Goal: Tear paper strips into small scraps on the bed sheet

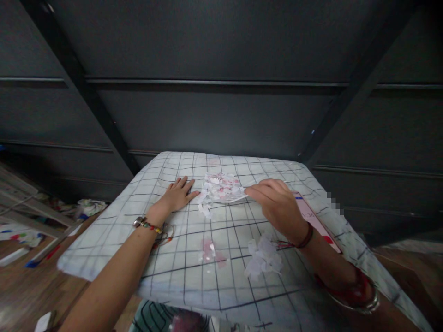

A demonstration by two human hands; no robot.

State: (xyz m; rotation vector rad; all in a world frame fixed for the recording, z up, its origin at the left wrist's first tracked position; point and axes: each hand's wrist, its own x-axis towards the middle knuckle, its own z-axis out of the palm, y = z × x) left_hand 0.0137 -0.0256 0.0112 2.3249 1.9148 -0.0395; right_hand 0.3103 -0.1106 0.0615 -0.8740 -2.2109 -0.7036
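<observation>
My left hand (177, 194) lies flat on the checked cloth with its fingers spread, the thumb close to some loose paper scraps (205, 210). Beside it, in the middle, is a white sheet of paper (235, 199) covered with torn white and pinkish paper pieces (221, 186). My right hand (275, 198) is closed, its fingertips pinching the right edge of this sheet. Nearer to me, below that hand, sits a loose pile of white paper scraps (263, 257). A few pinkish, shiny bits (212, 253) lie to the left of the pile.
A checked white cloth (180, 267) covers the table. A phone (316, 221) with a lit pink screen lies right of my right hand. Dark panels (214, 120) rise behind the table. At the left, a ladder-like frame (31, 198) stands on the wooden floor.
</observation>
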